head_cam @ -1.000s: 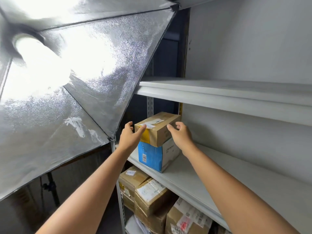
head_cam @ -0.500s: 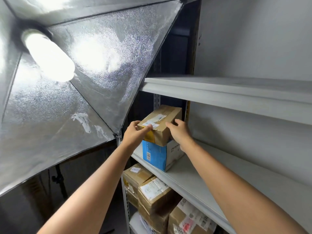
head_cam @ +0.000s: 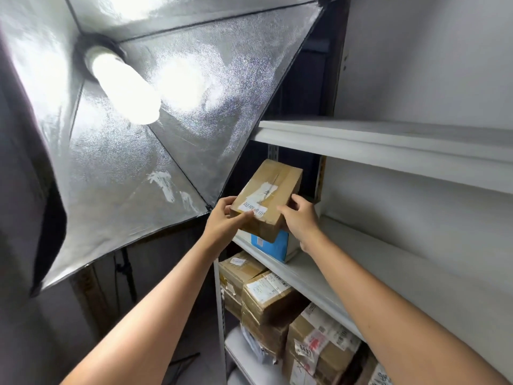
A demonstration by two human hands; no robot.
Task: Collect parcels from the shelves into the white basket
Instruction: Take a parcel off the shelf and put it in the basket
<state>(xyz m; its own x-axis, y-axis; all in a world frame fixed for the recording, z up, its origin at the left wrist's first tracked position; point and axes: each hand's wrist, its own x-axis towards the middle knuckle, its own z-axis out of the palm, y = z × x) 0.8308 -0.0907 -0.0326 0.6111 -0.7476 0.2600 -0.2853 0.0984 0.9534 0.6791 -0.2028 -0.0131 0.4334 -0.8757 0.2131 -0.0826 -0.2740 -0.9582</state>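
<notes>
A brown cardboard parcel [head_cam: 273,187] is held in both hands in front of the shelving, tilted so that its labelled top face is turned toward the camera. The left hand [head_cam: 222,223] is closed on the parcel's 8 o'clock corner, with the thumb laid across the white label and the fingers hidden beneath. The right hand [head_cam: 302,218] is curled round the 4 o'clock edge, thumb on the top face and fingers wrapped behind the side.

Directly below the parcel, at its 6 o'clock, a blue box [head_cam: 273,247] is seen standing at the left end of the middle shelf [head_cam: 347,270]. Whether the parcel's lower edge touches the blue box cannot be told, as the two overlap in the view.

An upper shelf [head_cam: 388,140] is seen at 1 o'clock from the parcel. At 6 o'clock, below the middle shelf, several taped cardboard parcels [head_cam: 270,297] are stacked close together, and one with red and white labels [head_cam: 319,345] is placed at their 4 o'clock side.

At 10 o'clock from the hands, a silver-lined lamp hood [head_cam: 194,129] with a lit bulb [head_cam: 125,90] is hung close to the shelving, carried on a dark stand [head_cam: 125,273].
</notes>
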